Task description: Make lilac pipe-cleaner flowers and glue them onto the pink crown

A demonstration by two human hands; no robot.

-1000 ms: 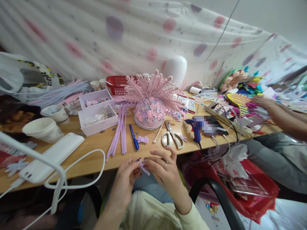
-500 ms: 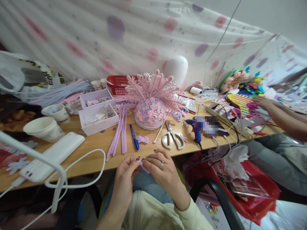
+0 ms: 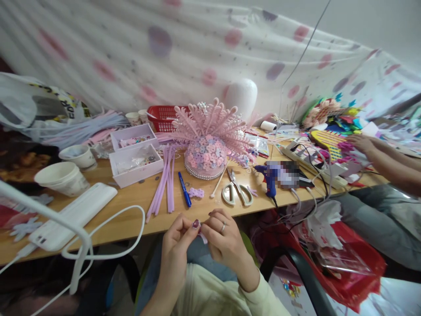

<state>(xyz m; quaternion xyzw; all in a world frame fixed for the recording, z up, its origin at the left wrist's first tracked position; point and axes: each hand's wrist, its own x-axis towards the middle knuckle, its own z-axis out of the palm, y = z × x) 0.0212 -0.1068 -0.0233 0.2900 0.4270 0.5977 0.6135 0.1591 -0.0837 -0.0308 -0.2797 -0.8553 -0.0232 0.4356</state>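
Note:
Just in front of the table edge, over my lap, my left hand [image 3: 179, 243] and my right hand [image 3: 222, 239] meet fingertip to fingertip. Both pinch a short lilac chenille stem [image 3: 203, 238]; fingers cover most of it. On the table beyond lie a bundle of long lilac chenille stems [image 3: 164, 186], a blue marker [image 3: 184, 189] and a small lilac flower piece [image 3: 196, 193]. White-handled scissors [image 3: 237, 188] rest to the right of these. Behind them stands a pink headpiece [image 3: 207, 151] with feathery chenille fronds, small flowers and a pearl rim.
A blue glue gun [image 3: 270, 180] lies right of the scissors, near a power strip [image 3: 315, 166]. White boxes [image 3: 136, 169], paper cups [image 3: 61, 177] and a white power bank [image 3: 74, 217] sit left. A co-worker's hands [image 3: 362, 142] are at the right. A white lamp arm [image 3: 79, 245] crosses the left foreground.
The lilac stem is turned between my fingertips, and less of it shows than a second ago. My right fingers have curled in closer. Things on the table stay put.

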